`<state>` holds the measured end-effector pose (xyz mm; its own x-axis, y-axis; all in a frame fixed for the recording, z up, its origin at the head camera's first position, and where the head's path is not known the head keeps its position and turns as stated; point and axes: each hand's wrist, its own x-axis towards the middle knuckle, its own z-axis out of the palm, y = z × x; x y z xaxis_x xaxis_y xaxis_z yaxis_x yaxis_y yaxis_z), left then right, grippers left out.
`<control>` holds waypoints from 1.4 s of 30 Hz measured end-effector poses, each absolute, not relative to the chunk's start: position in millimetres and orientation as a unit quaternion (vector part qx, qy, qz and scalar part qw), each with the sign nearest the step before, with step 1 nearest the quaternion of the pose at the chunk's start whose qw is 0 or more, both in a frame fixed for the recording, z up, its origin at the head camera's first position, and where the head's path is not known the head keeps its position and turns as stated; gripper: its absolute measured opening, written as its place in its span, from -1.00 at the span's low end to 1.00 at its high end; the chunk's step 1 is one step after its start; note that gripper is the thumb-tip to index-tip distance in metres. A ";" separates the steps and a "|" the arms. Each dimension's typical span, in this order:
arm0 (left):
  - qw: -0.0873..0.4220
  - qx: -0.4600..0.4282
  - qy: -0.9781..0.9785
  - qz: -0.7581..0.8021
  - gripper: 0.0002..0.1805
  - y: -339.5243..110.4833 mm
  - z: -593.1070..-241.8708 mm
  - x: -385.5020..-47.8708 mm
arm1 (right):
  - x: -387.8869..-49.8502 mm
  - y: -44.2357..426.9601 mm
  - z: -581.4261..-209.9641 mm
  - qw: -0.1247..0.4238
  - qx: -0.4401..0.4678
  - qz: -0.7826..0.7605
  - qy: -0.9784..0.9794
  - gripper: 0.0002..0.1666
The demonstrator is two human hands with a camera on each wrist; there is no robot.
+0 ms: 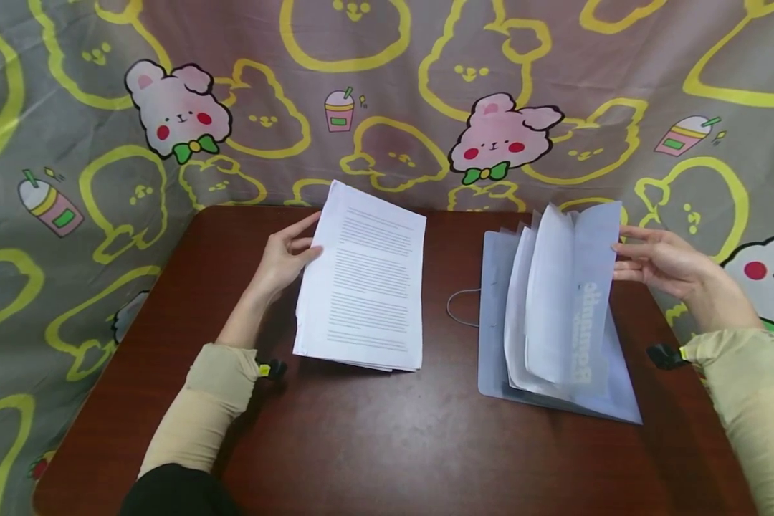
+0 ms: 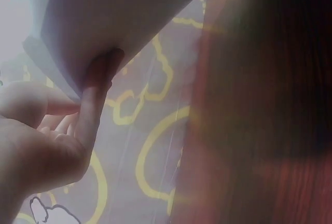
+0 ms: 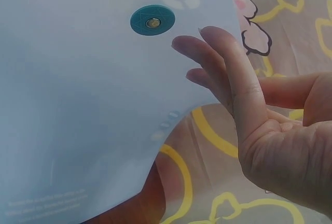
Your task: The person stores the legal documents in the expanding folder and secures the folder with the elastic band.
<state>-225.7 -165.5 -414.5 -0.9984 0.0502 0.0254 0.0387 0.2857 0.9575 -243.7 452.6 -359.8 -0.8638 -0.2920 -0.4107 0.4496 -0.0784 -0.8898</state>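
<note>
A stack of printed white paper [image 1: 374, 279] stands tilted left of the table's middle. My left hand [image 1: 287, 254] grips it at its left edge, thumb on the printed face and fingers behind; the left wrist view shows a finger [image 2: 92, 99] against its underside. On the right stands a pale blue translucent plastic folder [image 1: 498, 315], spread apart, with white sheets [image 1: 550, 294] inside. My right hand [image 1: 671, 261] touches the raised cover [image 3: 93, 94] at its right edge with fairly straight fingers. A teal round button [image 3: 152, 19] sits on that cover near the fingertips.
The brown wooden table [image 1: 374, 444] lies under both. A thin cord loop [image 1: 454, 308] sticks out from the folder's left side. Behind the table hangs a patterned cloth [image 1: 400, 93] with cartoon bears and drinks.
</note>
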 end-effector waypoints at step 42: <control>0.058 0.060 0.725 0.683 -0.31 -41.1 -430.0 -228.8 | -241.4 444.6 -359.3 0.251 0.063 -0.722 0.642 0.07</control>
<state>-228.8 -41.1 -430.0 -0.9861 0.1664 -0.0017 0.0081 0.0585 0.9983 -241.4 444.6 -359.3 -0.8667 -0.2812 -0.4121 0.4419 -0.0492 -0.8957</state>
